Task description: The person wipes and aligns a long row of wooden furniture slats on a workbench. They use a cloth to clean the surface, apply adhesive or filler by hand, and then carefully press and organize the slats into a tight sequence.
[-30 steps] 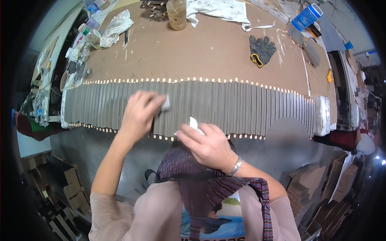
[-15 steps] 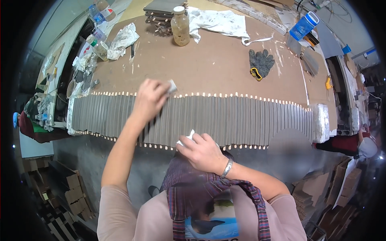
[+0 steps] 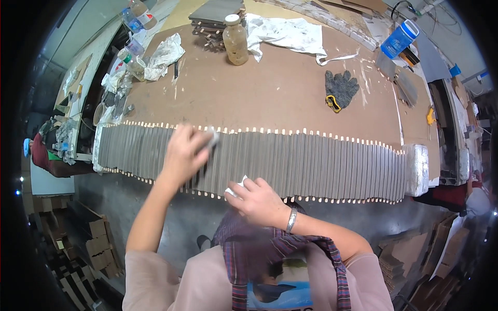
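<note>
A long row of narrow grey wooden slats [image 3: 306, 166] lies side by side along the table's near edge, pale tenons sticking out at both ends. Over the far part of the slats, left of middle, my left hand [image 3: 182, 154] is closed round a small whitish wad [image 3: 212, 137], blurred by motion; cloth or paper, I cannot tell. My right hand [image 3: 259, 203] rests near the slats' near ends, fingers closed on another white wad [image 3: 236, 187], whose point shows above the thumb. A metal bracelet [image 3: 292, 220] circles my right wrist.
On the brown table [image 3: 280, 106] lie a grey work glove [image 3: 341, 89], a glass jar [image 3: 236, 41], stacked slats [image 3: 215, 15] and white rags [image 3: 282, 33]. A wrapped block [image 3: 416, 170] stands at the row's right end. Bottles [image 3: 136, 65] stand far left. People stand at both sides.
My left hand has pulled its whitish wad back toward me, from the far ends of the slats onto their faces. The right hand stays nearly in place. The whole view has shifted slightly.
</note>
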### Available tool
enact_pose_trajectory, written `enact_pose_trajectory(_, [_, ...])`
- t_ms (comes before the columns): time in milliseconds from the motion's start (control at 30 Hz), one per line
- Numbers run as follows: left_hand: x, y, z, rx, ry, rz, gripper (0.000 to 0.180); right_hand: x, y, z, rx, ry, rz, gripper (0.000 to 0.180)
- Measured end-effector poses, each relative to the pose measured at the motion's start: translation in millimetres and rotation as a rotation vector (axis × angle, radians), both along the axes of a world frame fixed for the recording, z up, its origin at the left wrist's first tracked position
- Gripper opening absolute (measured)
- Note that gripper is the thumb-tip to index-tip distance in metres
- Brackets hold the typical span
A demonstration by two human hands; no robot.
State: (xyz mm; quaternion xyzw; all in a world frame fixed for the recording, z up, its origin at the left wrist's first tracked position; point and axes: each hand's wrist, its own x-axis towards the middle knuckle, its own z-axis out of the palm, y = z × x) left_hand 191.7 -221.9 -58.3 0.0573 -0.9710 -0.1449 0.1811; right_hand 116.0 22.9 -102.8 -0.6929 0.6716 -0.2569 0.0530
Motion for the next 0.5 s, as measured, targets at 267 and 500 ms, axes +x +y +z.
enact_pose_trajectory(267, [-17.4, -2.0, -9.3, -0.062, 0.056, 0.176, 0.033, 2.2, -2.0, 1.8, 0.018, -0.038, 0.070, 0.057])
enact_pose_trajectory(500, [12.2, 40.8, -24.6, 0.024, 0.049, 0.217, 0.033, -2.8, -2.8, -0.5, 0.039, -0.072, 0.083, 0.054])
